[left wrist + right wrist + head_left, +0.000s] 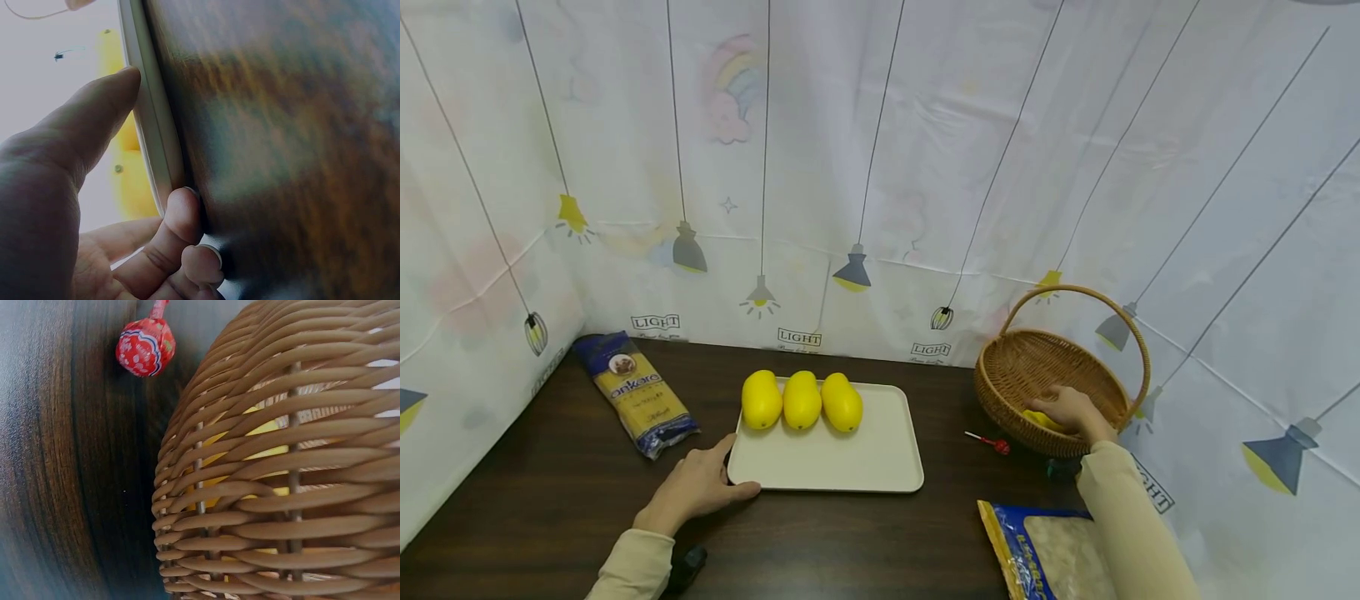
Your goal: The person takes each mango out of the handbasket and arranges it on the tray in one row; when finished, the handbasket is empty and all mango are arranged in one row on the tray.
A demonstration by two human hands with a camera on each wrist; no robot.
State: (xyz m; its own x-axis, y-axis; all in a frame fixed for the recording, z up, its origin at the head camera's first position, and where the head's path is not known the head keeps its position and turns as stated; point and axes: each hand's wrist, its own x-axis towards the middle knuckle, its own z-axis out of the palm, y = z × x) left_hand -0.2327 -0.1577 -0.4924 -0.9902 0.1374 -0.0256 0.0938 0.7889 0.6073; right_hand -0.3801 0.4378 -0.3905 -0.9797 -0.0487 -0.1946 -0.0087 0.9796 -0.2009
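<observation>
My left hand [692, 483] holds the near left corner of a cream rectangular tray [865, 454], thumb along the front rim and fingers at the left side. In the left wrist view the thumb [94, 112] lies against the tray's rim [150, 119]. Three yellow mangoes [802, 400] lie side by side at the tray's far left. On the right, my right hand [1067, 410] reaches inside a brown wicker basket [1052, 360], fingers bent over another yellow mango [1043, 420]. The basket wall [281, 487] hides that hand in the right wrist view; yellow shows through the weave.
A red-wrapped lollipop [1000, 446] lies left of the basket. A blue and yellow pasta packet [638, 392] rests at the back left. Near the front right is a blue bag [1037, 550], partly under my right sleeve. The basket's tall handle [1078, 290] arches above it.
</observation>
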